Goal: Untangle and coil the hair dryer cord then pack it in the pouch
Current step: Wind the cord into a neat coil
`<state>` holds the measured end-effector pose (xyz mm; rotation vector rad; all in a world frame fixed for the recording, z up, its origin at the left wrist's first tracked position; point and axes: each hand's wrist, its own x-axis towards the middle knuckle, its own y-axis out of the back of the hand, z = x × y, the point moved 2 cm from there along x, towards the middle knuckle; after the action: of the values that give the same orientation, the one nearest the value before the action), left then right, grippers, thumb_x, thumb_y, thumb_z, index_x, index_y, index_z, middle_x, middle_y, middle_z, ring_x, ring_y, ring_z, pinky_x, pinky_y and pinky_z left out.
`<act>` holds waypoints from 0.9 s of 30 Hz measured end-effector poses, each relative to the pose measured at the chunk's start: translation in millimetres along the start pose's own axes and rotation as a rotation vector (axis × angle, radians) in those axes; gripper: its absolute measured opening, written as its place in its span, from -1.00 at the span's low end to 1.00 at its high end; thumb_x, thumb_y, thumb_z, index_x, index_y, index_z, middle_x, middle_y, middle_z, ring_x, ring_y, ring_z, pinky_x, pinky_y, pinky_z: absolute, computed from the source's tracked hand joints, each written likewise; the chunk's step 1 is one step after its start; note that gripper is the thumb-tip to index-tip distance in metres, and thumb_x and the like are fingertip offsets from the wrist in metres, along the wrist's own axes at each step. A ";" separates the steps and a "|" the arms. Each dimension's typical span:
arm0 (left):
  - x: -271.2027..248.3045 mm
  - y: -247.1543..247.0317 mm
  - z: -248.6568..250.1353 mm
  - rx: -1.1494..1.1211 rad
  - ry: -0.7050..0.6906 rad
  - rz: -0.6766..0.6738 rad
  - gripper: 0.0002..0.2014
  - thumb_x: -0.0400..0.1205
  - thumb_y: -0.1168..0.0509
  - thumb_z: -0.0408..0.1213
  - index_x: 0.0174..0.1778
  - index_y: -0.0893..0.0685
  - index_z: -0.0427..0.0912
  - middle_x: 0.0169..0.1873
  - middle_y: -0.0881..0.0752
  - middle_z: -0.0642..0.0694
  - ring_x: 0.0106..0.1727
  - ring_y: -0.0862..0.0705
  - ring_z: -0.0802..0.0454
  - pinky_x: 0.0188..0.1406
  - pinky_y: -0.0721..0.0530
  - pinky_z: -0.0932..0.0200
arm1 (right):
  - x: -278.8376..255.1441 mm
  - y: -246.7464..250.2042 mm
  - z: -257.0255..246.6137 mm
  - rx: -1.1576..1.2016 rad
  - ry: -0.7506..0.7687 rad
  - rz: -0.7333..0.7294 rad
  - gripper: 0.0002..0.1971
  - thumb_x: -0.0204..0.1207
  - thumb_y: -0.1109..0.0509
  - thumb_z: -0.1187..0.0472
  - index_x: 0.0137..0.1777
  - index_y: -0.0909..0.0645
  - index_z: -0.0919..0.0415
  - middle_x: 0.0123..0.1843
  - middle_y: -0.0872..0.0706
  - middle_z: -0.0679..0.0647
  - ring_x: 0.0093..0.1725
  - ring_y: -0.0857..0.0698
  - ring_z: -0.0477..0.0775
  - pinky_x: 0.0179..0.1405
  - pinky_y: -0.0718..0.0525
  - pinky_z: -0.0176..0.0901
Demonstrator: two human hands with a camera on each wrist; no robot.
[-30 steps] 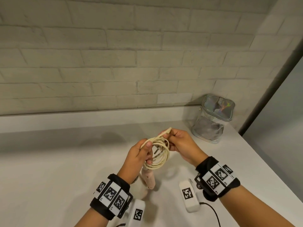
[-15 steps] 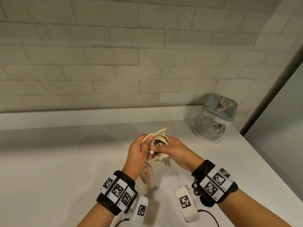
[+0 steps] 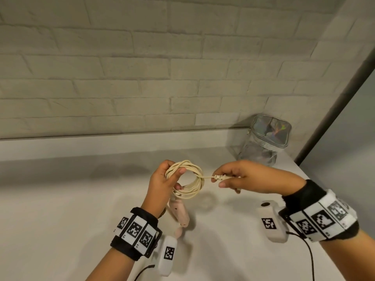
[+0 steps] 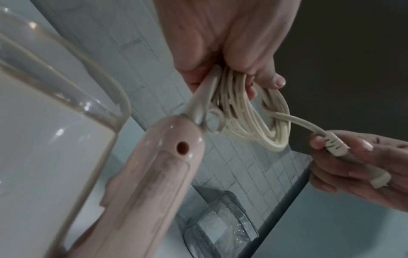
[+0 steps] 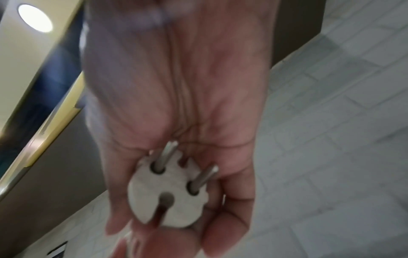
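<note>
My left hand (image 3: 168, 179) grips a coil of cream cord (image 3: 187, 179) above the white counter, thumb over the loops. In the left wrist view the coiled cord (image 4: 247, 118) bunches under the fingers. The pink hair dryer (image 3: 179, 212) hangs below that hand; its handle (image 4: 154, 174) fills the left wrist view. My right hand (image 3: 229, 179) pinches the cord's plug end (image 3: 220, 177) and pulls it taut to the right of the coil. The plug (image 5: 170, 192) with two metal pins lies in the right palm. A clear holographic pouch (image 3: 263, 142) stands at the back right.
The white counter (image 3: 60, 209) meets a grey brick wall (image 3: 142, 78) behind. Its right edge (image 3: 324, 199) runs close past the pouch. A dark vertical post (image 3: 334, 108) rises at the far right corner.
My right hand has drawn the plug end out of the coil and moved right, stretching a short length of cord. The left hand keeps its grip on the coil.
</note>
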<state>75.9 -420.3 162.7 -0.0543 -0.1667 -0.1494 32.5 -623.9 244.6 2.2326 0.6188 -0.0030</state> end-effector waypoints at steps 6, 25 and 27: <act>-4.0 -7.5 2.5 0.092 -0.030 -0.173 -0.92 0.58 -0.29 -0.29 -0.23 -0.60 -0.08 -0.52 -0.61 0.09 -0.50 -0.63 0.19 -0.41 -0.60 0.32 | -18.1 37.2 1.6 -0.228 0.070 0.048 -0.81 0.58 -0.30 0.22 -0.02 -0.58 -0.17 -0.26 -0.62 -0.12 -0.22 -0.57 -0.16 -0.17 -0.51 -0.36; -10.2 -19.1 -0.3 0.006 -0.012 -0.213 -0.69 0.58 -0.18 0.01 -0.03 -0.60 -0.17 -0.39 -0.66 0.09 -0.34 -0.64 0.12 -0.26 -0.71 0.04 | 59.1 -53.5 41.9 0.607 0.074 0.692 -0.77 0.47 -0.32 0.52 0.02 -0.70 0.29 -0.25 -0.80 -0.07 -0.27 -0.73 -0.27 -0.20 -0.65 -0.44; -7.9 -16.1 -0.4 0.080 -0.046 -0.203 -0.68 0.57 -0.19 0.03 -0.02 -0.61 -0.16 -0.33 -0.71 0.12 -0.29 -0.67 0.17 -0.21 -0.70 0.05 | 56.6 -53.6 42.1 0.718 0.061 0.643 -0.82 0.56 -0.25 0.42 -0.01 -0.69 0.33 -0.28 -0.78 -0.03 -0.29 -0.72 -0.15 -0.25 -0.67 -0.38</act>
<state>65.8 -435.2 161.6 0.0390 -0.2241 -0.3438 67.3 -599.3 166.9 3.0455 -0.1376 0.1960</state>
